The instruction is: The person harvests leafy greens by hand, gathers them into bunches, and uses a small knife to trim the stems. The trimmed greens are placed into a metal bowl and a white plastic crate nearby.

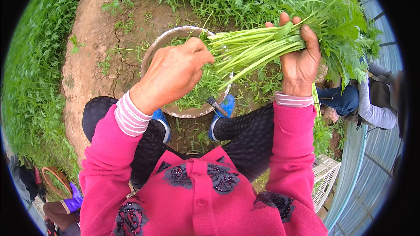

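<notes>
A thick bunch of long-stemmed leafy greens [259, 44] lies across the palm of my right hand [300, 50], its stem ends pointing left and its feathery leaves to the right. My right thumb and fingertips curl around the stems near the leaves. Beside the stem ends, my left hand [178, 68] is bent with its fingers curled; whether it pinches a stem is hidden. Beneath both hands a round, pale-rimmed tub [187, 115] holds loose green leaves and trimmings [203, 88]. A small tool with a dark end [216, 106] rests at the tub's near right rim.
Dense beds of greens [36, 72] grow at the left and top, with a bare soil path [85, 55] between. A white plastic crate [325, 177] stands at the lower right, near plastic sheeting [347, 170]. Other people are at the right [374, 98] and lower left [62, 213].
</notes>
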### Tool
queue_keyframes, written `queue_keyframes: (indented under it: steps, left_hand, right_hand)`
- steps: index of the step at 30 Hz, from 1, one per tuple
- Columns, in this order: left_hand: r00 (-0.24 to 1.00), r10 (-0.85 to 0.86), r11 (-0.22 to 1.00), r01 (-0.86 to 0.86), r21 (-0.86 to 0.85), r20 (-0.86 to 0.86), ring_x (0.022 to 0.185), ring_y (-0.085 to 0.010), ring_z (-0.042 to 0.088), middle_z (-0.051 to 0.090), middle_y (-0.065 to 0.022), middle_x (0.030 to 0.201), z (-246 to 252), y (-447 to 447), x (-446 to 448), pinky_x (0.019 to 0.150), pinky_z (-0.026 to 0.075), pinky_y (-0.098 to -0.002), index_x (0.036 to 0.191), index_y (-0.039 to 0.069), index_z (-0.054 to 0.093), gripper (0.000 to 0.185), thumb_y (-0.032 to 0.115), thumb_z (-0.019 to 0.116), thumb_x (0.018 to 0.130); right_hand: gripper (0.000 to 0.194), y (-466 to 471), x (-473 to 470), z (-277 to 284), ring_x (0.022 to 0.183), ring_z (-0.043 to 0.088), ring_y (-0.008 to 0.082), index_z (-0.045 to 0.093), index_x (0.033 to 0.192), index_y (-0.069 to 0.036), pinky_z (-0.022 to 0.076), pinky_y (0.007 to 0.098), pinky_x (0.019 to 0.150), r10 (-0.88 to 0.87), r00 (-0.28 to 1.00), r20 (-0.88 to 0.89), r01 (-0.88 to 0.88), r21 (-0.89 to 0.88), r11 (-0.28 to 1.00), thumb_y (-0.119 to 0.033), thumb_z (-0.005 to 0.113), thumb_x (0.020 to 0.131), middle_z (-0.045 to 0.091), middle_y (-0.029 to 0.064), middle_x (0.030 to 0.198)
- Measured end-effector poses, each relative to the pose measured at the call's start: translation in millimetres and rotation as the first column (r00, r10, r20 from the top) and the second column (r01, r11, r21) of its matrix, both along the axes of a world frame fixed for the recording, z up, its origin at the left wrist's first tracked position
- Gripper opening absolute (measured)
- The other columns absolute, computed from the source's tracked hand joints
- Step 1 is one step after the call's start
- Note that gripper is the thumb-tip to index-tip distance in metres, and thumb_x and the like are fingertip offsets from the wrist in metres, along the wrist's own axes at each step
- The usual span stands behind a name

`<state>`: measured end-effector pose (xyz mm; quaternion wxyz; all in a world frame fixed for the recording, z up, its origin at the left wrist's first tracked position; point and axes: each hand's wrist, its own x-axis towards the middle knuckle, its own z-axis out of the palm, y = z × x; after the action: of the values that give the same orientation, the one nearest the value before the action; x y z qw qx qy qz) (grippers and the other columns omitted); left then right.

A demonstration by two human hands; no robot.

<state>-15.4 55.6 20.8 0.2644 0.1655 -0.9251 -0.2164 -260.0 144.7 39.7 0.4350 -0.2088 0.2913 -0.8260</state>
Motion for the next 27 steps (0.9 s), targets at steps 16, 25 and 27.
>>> queue_keyframes:
  steps: [16,25,27]
  left_hand:
    - [0.986,0.008,0.987,-0.035,-0.159,-0.169,0.077,-0.0239,0.063,0.058,-0.0083,0.103,-8.6,16.3,-22.2,0.062,0.052,-0.0338,0.077,0.006,0.056,0.009,0.006,0.063,0.072]
    - [0.957,0.202,0.129,0.183,0.975,-0.207,0.076,-0.0105,0.061,0.051,-0.0133,0.131,-18.3,12.4,-11.4,0.058,0.049,-0.0245,0.131,-0.001,0.045,0.055,0.004,0.068,0.081]
    - [0.935,0.168,-0.194,0.341,0.920,-0.312,0.078,-0.0112,0.062,0.047,-0.0143,0.135,-22.7,15.5,-16.8,0.059,0.050,-0.0233,0.131,0.000,0.045,0.052,0.005,0.066,0.083]
  right_hand:
    - [0.022,-5.8,22.7,2.1,0.104,0.061,0.0322,0.061,0.101,0.003,0.0474,0.0557,0.093,-0.019,1.000,0.019,0.018,0.018,1.000,-0.012,0.061,0.086,0.064,0.0139,0.100]
    - [0.021,8.6,-12.7,10.2,0.107,0.059,0.0299,0.059,0.102,0.001,0.0402,0.0638,0.097,-0.136,0.990,0.042,0.140,-0.120,0.983,-0.013,0.061,0.085,0.064,0.0101,0.103]
    - [0.020,7.7,-11.3,7.9,0.107,0.060,0.0298,0.060,0.101,0.001,0.0384,0.0645,0.099,-0.075,0.995,0.065,0.084,-0.134,0.987,-0.012,0.060,0.086,0.065,0.0095,0.102]
